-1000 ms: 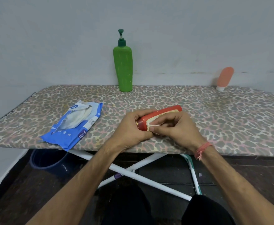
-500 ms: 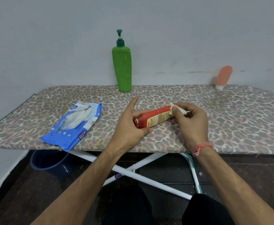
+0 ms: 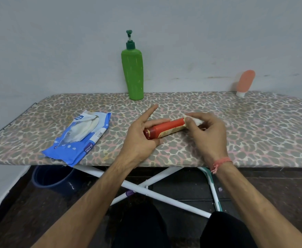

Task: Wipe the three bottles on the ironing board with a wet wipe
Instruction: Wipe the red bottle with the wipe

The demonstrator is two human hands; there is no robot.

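A red bottle [image 3: 166, 129] lies on its side just above the leopard-print ironing board [image 3: 254, 133]. My left hand [image 3: 141, 138] holds its cap end between thumb and middle fingers, index finger sticking out straight. My right hand [image 3: 207, 133] pinches a white wet wipe [image 3: 196, 121] against the bottle's far end. A tall green pump bottle [image 3: 132, 76] stands upright at the back middle by the wall. A small pink tube bottle [image 3: 245, 82] stands on its white cap at the back right.
A blue wet-wipe pack [image 3: 82, 138] lies open on the board's left part, overhanging the front edge. Under the board are white crossed legs [image 3: 146, 187] and a dark blue bucket [image 3: 52, 178]. A grey wall runs close behind the board.
My right hand slid the wipe along the red bottle from its cap end to its far end. My left hand loosened and its index finger lifted straight.
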